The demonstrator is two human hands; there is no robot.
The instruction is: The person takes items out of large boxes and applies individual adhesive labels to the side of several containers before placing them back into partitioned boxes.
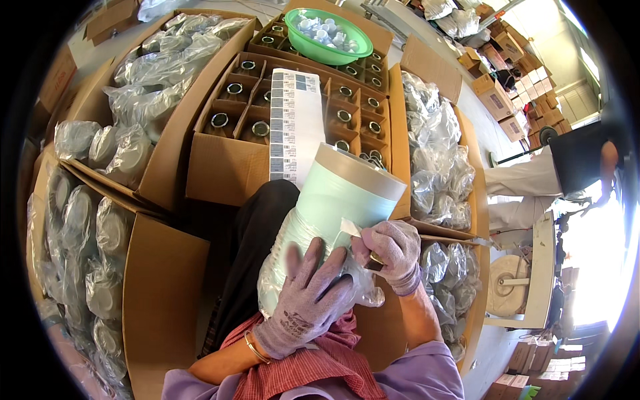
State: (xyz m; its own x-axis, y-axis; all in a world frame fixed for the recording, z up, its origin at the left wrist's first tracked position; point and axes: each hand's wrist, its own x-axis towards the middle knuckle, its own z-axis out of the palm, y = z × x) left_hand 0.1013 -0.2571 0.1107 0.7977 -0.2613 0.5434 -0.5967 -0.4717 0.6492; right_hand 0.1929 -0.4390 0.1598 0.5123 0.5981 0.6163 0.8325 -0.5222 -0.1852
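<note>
A light green cylinder with a beige band at one end (350,192) lies tilted across my lap, its lower part in clear plastic wrap. My left hand (310,295), in a grey-purple glove, rests on its side with fingers spread. My right hand (390,250), gloved too, pinches a small white piece (350,228) against the cylinder; a small dark metallic thing shows under its fingers, too hidden to name. Beyond the cylinder, a sheet of printed labels (300,115) lies over a divided carton of bottles (227,155).
A green plastic basin (330,55) of small white plastic parts stands on a farther bottle carton. Cartons of plastic-wrapped items stand at left (165,150), lower left (160,270) and right (477,185). Another person (575,160) stands at the right.
</note>
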